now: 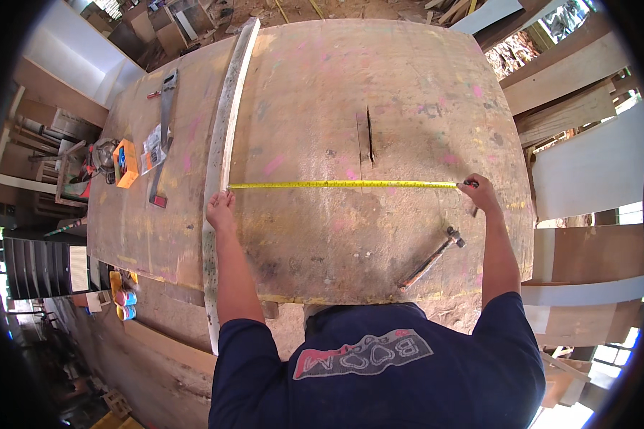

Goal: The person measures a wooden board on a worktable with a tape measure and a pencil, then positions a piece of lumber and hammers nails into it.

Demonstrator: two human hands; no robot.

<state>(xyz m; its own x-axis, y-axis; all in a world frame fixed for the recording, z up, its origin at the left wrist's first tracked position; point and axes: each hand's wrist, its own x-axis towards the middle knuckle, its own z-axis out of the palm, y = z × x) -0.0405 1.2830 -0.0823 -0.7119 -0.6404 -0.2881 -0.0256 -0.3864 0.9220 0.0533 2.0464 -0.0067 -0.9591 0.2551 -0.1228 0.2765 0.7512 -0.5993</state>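
Note:
A yellow tape measure [343,184] is pulled out straight across the worn wooden tabletop [300,236]. At its left end my left hand [220,211] is closed, fingertips pinching the tape's tip against a long narrow board [234,100]. That board runs from the far edge of the table past the near one. Far to the right, my right hand [481,191] grips the dark case of the tape measure, mostly hidden by the fingers. A hammer [436,257] lies slantwise nearer to me, left of my right forearm.
On the table's left part lie a handsaw [167,107], a plastic bag [152,150], a long tool with a red end [159,193] and an orange box [126,163]. A dark slit [370,136] cuts the tabletop. Boards [572,114] lean along the right; paint cans [126,305] stand lower left.

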